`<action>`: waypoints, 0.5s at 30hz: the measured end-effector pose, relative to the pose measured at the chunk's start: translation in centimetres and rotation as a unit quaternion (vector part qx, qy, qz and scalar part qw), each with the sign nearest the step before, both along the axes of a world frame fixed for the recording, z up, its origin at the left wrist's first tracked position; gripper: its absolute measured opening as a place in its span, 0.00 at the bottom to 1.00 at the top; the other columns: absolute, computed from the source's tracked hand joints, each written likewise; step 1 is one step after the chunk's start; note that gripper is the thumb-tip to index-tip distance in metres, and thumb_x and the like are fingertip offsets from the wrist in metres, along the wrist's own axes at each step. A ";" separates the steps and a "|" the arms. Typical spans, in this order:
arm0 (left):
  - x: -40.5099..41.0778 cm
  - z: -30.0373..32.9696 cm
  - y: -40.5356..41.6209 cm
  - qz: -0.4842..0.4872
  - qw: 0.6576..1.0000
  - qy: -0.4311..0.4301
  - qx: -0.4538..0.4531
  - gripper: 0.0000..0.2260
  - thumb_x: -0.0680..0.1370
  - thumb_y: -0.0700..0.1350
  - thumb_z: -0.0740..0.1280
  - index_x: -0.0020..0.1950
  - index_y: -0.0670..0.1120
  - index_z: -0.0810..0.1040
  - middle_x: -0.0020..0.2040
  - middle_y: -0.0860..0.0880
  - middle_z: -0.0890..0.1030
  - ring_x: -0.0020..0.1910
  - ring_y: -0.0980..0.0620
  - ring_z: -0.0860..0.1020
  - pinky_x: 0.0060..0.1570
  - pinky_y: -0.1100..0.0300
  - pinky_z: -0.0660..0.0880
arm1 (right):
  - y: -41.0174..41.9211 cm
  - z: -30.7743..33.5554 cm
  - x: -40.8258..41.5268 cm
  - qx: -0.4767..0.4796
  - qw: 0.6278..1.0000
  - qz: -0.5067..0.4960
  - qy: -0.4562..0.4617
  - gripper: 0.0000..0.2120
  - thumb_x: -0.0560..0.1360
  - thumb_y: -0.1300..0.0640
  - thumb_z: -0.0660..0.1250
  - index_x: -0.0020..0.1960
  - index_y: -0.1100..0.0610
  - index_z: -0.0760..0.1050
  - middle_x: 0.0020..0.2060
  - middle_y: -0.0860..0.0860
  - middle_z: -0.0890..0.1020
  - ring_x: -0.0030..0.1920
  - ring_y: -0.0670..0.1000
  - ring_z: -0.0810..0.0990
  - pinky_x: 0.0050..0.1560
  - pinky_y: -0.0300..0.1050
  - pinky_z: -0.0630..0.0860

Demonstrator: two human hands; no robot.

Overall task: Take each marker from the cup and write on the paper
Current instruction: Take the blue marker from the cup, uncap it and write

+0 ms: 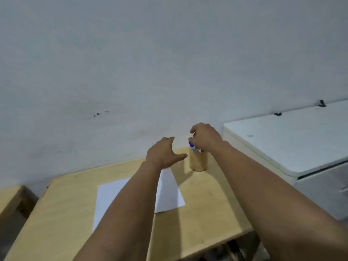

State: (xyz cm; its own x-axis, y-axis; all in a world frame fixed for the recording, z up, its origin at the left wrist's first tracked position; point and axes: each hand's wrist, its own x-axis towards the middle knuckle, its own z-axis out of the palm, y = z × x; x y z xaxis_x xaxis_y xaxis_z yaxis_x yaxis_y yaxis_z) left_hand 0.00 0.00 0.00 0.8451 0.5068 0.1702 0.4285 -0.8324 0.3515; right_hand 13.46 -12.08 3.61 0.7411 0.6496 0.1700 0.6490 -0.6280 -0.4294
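Observation:
A tan wooden cup (198,161) stands near the far right corner of a light wooden table (203,213). Markers stick out of its top; one with a blue cap (191,144) shows beside my fingers. My right hand (205,136) hovers over the cup mouth with its fingers curled down around the markers' tops. My left hand (164,153) is open just left of the cup, thumb pointing toward it, not touching. A blank white sheet of paper (167,193) lies in the middle of the table, partly hidden under my left forearm.
A white cabinet (293,140) stands against the table's right side, taller than the tabletop. A plain grey wall (150,63) runs close behind the table. Another wooden surface (8,198) sits at the left, across a gap.

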 end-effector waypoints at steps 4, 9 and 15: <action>4.3 -4.4 -0.3 -0.023 0.977 -0.020 -0.210 0.46 0.69 0.58 0.78 0.82 0.49 0.61 0.79 0.49 0.69 0.77 0.48 0.68 0.71 0.51 0.70 | 1.5 -2.4 1.0 -0.031 0.999 -0.011 0.021 0.20 0.77 0.50 0.74 0.67 0.55 0.81 0.61 0.52 0.85 0.61 0.57 0.84 0.58 0.50 0.80; 8.4 -8.5 -0.6 -0.025 0.937 -0.085 -0.337 0.33 0.64 0.55 0.81 0.67 0.57 0.75 0.63 0.58 0.81 0.58 0.61 0.78 0.53 0.63 0.76 | 2.9 -4.7 3.3 -0.033 0.998 -0.034 0.029 0.10 0.77 0.56 0.72 0.58 0.56 0.84 0.53 0.53 0.87 0.52 0.58 0.85 0.47 0.48 0.79; 9.4 -9.2 -2.1 -0.028 0.913 -0.140 -0.381 0.35 0.56 0.61 0.76 0.62 0.53 0.76 0.52 0.58 0.84 0.50 0.58 0.82 0.44 0.63 0.75 | 2.8 -6.0 4.4 0.002 0.997 -0.049 0.053 0.11 0.75 0.60 0.71 0.36 0.60 0.75 0.31 0.54 0.78 0.35 0.59 0.77 0.37 0.47 0.73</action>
State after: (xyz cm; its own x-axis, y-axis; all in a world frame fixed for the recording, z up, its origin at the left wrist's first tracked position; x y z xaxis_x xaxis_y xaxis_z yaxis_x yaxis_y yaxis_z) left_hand 9.36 -2.07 -9.19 0.8512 0.5248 -0.0002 0.1964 -0.3181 0.9275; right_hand 17.82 -9.30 -2.39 0.8151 0.5723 0.0897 0.5349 -0.6842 -0.4958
